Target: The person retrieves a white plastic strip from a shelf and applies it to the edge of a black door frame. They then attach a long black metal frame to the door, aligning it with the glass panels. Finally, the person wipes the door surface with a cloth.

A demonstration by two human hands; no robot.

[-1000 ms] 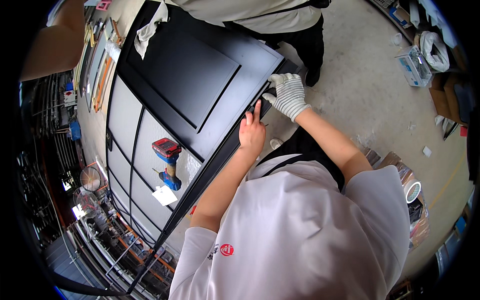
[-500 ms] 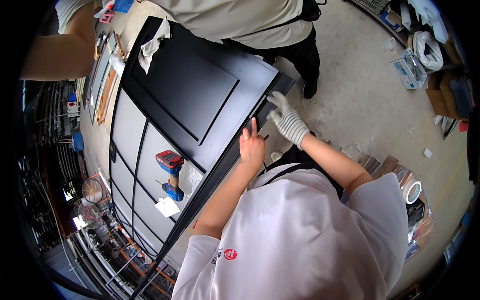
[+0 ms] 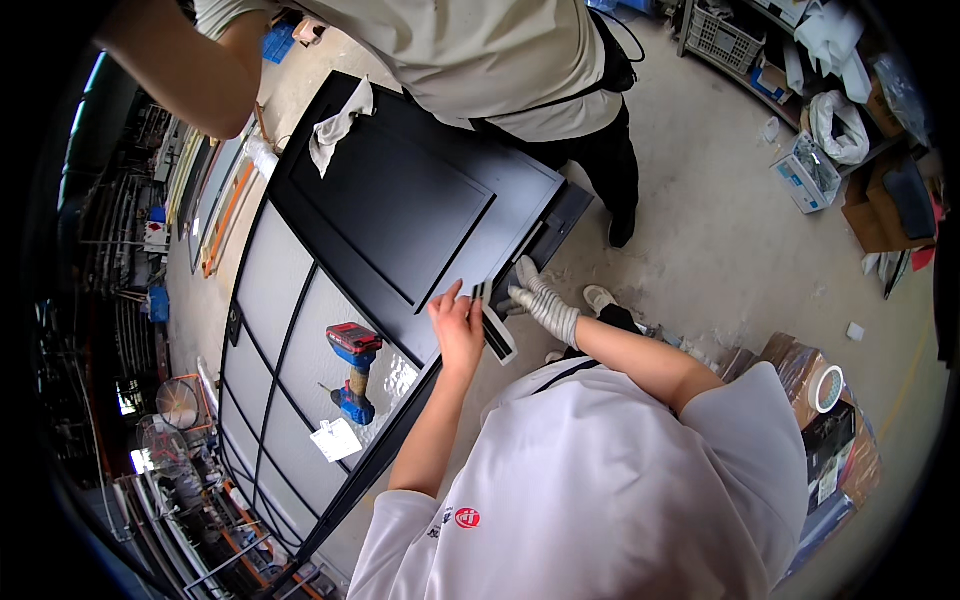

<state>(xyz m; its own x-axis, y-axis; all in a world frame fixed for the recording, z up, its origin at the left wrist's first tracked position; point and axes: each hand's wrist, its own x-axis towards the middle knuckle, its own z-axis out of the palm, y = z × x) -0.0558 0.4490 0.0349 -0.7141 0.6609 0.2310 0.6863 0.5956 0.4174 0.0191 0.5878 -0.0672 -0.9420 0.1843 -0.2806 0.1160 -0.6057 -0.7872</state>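
Note:
A large black door panel (image 3: 390, 210) lies in front of me, its near edge trimmed by a long dark rail. My left hand (image 3: 458, 335) is bare and sits over that edge, fingers bent, pinching a short black-and-white striped strip (image 3: 497, 338) that hangs down toward me. What the strip is, I cannot make out. In a striped knit glove, my right hand (image 3: 548, 305) is just right of the strip, fingers apart at the panel's near edge. A red-and-blue cordless drill (image 3: 355, 370) rests on the glazed part of the door, beside a white paper tag (image 3: 336, 440).
Across the panel stands a co-worker in a beige shirt (image 3: 480, 60), one arm raised at upper left. A pale cloth (image 3: 340, 125) lies on the far corner. Wrapped goods with a tape roll (image 3: 826, 388) are at right; shelves with a crate (image 3: 725, 40) stand upper right.
My left hand has moved left and down, and the striped strip now shows beside it. My right hand has drawn back along the edge. The view has shifted slightly; the co-worker's arm has moved right.

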